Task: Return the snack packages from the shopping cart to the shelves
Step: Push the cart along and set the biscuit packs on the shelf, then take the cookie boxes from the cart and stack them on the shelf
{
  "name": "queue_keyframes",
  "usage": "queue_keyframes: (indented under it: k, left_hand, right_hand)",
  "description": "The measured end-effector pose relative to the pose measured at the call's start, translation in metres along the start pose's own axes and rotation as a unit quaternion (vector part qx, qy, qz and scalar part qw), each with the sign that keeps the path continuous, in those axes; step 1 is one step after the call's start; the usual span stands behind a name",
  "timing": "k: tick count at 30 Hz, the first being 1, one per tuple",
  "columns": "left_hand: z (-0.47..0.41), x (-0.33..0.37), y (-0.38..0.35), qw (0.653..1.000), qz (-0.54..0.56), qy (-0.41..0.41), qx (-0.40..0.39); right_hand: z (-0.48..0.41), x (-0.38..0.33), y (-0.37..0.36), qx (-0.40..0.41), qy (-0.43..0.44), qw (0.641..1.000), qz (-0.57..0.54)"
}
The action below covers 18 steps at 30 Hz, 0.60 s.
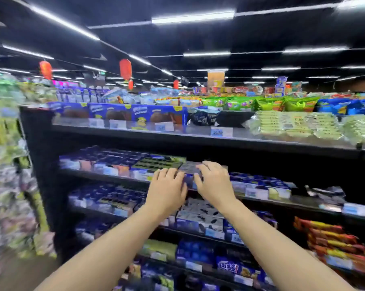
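Both my hands reach to the second shelf of a black store rack. My left hand and my right hand lie with fingers spread on a grey-purple snack package at the shelf's front edge. The package sits between a dark box with a yellow-green edge on its left and blue packages on its right. The frame is blurred, so the package's print is unreadable. No shopping cart is in view.
The top shelf carries blue boxes, a dark bag and pale green packs. Lower shelves hold blue and white snack boxes and red-yellow packs. Hanging bags crowd the left side.
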State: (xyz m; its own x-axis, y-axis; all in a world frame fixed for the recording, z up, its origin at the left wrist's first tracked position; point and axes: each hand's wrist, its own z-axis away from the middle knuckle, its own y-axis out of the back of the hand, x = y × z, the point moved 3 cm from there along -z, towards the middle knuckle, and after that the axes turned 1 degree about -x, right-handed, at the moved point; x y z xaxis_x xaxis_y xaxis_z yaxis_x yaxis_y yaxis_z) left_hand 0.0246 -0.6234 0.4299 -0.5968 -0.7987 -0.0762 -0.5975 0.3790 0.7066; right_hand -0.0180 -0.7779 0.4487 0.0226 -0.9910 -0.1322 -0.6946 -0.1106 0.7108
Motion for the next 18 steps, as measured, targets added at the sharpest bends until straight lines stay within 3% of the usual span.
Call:
queue_keyframes:
  k: [4,8,13,18]
  left_hand:
    - [0.115,-0.099,-0.003,0.988,-0.062,0.067,-0.122]
    - [0.232,-0.179,0.004,0.957,-0.09,0.144,-0.236]
    - [0.365,-0.241,0.018,0.905,-0.092,0.261,-0.322]
    - [0.471,-0.281,0.013,0.838,-0.121,0.334,-0.414]
  right_hand:
    - [0.042,-0.11,-0.072,-0.087,0.057,0.993,-0.057]
    - [0.086,-0.217,-0.137,-0.227,0.135,0.959,-0.098]
    - [0.161,-0.326,-0.217,-0.365,0.214,0.895,-0.141]
    - [0.242,-0.399,-0.295,-0.513,0.281,0.796,-0.158]
